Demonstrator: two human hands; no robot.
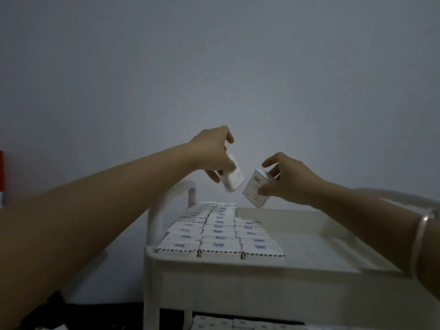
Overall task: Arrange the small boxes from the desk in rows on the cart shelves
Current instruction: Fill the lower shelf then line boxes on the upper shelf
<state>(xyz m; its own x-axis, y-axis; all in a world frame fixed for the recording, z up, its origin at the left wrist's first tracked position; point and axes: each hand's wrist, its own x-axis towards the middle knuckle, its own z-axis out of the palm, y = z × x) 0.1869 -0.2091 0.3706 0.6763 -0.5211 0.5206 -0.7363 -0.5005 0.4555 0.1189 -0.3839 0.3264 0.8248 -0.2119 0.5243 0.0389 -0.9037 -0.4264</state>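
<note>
My left hand (210, 152) grips a small white box (232, 179), blurred, above the far end of the cart's top shelf (309, 244). My right hand (285, 179) pinches another small white box (257, 190) with a dashed edge, tilted, just right of the first. The two held boxes are close but apart. Below them, several white boxes (219, 232) with blue print lie in three rows on the left part of the top shelf. More boxes (228, 323) show on the shelf underneath.
The white cart has a curved handle (166, 206) at its left and a raised rim (214, 260) in front. Its right half holds no boxes. A plain wall stands behind. A red and white object (2, 172) sits at the left edge.
</note>
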